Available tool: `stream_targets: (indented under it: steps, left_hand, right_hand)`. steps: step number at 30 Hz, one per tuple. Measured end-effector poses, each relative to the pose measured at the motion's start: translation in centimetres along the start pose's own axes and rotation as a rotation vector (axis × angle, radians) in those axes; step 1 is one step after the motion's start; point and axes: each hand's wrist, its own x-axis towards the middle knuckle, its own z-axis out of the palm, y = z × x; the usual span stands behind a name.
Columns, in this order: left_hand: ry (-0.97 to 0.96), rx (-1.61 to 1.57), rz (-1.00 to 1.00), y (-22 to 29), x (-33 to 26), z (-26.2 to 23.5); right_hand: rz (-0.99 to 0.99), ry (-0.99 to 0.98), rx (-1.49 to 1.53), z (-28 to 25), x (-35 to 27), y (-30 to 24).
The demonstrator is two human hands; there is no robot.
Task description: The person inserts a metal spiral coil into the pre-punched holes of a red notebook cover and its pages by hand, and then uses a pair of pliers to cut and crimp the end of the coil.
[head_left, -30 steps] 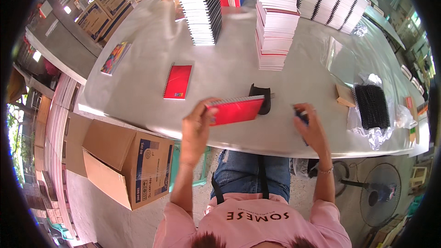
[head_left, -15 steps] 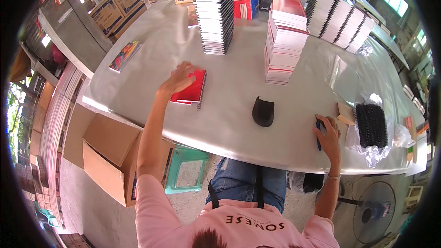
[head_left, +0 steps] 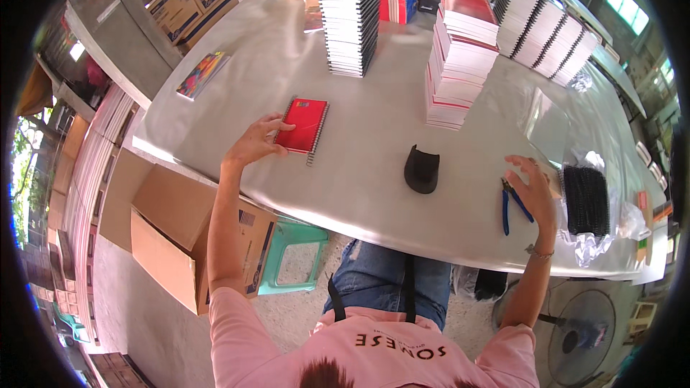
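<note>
A red spiral-bound notebook lies on the table, its loose wire end sticking out at the near right corner. My left hand is at the notebook's left edge, fingers apart, with a fingertip over the cover. On the right, blue-handled pliers rest on the tabletop with their handles spread. My right hand hovers beside and partly over them, fingers loosely parted and holding nothing. Between my hands sits a black curved holder-like piece.
Tall stacks of spiral notebooks and red-covered books stand farther back. Black binding coils lie on plastic at right. A colourful booklet is at far left. Below the table edge are an open carton and a green stool.
My left hand has slid from above the red notebook to its left edge, and the covers now line up. My right hand has lifted off the pliers, whose handles have spread.
</note>
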Motion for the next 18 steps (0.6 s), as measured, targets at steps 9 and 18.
stream_targets:
  steps: [9, 18]
  left_hand:
    - [0.099, -0.325, 0.067, -3.2, -0.7, 0.5]
    - [0.217, -0.319, 0.094, -2.7, -1.4, 1.6]
  right_hand:
    - [-0.153, 0.064, 0.437, -3.6, 6.4, -3.7]
    - [-0.242, 0.262, 0.631, -6.0, 12.3, -9.6]
